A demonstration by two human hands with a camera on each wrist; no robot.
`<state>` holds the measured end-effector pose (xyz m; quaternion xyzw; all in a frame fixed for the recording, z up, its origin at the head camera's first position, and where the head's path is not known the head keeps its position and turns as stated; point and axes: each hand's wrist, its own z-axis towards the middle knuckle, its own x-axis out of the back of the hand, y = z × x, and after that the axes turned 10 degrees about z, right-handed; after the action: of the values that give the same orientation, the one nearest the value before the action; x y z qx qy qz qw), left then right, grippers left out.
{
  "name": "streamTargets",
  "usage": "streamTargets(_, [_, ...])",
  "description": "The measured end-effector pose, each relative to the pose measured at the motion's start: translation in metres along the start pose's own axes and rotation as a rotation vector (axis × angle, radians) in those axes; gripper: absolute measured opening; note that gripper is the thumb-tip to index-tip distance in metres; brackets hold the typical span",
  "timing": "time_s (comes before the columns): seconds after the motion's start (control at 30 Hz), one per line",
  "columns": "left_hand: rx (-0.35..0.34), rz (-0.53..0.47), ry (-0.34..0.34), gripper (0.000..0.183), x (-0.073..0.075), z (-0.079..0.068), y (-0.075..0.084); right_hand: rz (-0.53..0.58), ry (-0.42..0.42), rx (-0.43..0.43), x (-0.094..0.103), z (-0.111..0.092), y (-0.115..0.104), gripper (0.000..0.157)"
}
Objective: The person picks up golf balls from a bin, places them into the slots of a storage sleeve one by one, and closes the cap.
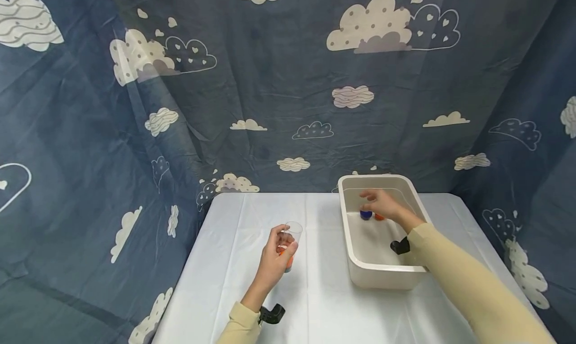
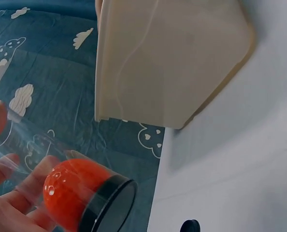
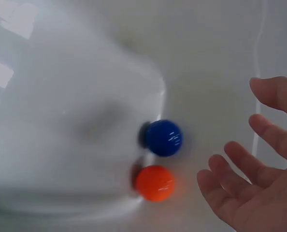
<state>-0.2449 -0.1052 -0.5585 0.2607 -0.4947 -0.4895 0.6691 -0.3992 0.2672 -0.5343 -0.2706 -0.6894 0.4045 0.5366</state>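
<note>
My left hand [image 1: 275,254] grips a clear plastic tube [image 1: 294,230] with a dark base, tilted over the table. An orange ball [image 2: 73,191] sits inside it at the base end, with dimples showing in the left wrist view. My right hand [image 1: 381,204] reaches into a beige bin [image 1: 373,269], fingers loosely spread and holding nothing. On the bin floor, near its far end, lie a blue ball [image 3: 164,138] and another orange ball [image 3: 155,183], side by side. In the right wrist view both balls are a short way from the fingertips [image 3: 208,181].
The bin stands on the right side of a table [image 1: 252,214] with a white cover. Its raised walls surround the right hand. A dark blue curtain [image 1: 270,84] with cloud prints hangs behind the table and at both sides. A black wrist camera [image 1: 272,314] sits on the left wrist.
</note>
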Motion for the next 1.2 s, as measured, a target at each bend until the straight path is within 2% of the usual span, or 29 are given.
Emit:
streamTargets(0.3, [0.056,-0.007,0.038,0.043,0.005,0.001,0.005,-0.001,0.019,-0.069,0.005,0.008,0.032,0.058])
streamTargets(0.53, [0.090,-0.065,0.000,0.046,0.015,-0.003,0.036,0.002,0.001,-0.096,0.009,0.008,0.045,0.052])
streamTargets(0.63, [0.080,-0.065,0.001,0.048,0.018,-0.004,0.041,-0.008,0.007,-0.091,0.011,0.011,0.049,0.047])
streamTargets(0.73, [0.075,-0.055,0.020,0.049,0.018,-0.004,0.040,-0.036,0.035,-0.074,0.013,0.016,0.053,0.041])
streamTargets(0.87, [0.081,-0.074,0.031,0.049,0.018,-0.003,0.035,-0.134,0.040,-0.087,0.013,0.022,0.060,0.033])
streamTargets(0.97, [0.094,-0.089,0.036,0.048,0.018,-0.004,0.031,-0.216,0.029,-0.095,0.008,0.024,0.068,0.035])
streamTargets(1.1, [0.100,-0.096,0.040,0.048,0.017,-0.004,0.030,-0.222,0.013,-0.140,-0.003,0.025,0.072,0.043])
streamTargets(1.2, [0.098,-0.103,0.038,0.048,0.017,-0.004,0.031,-0.201,-0.004,-0.195,-0.007,0.026,0.072,0.043])
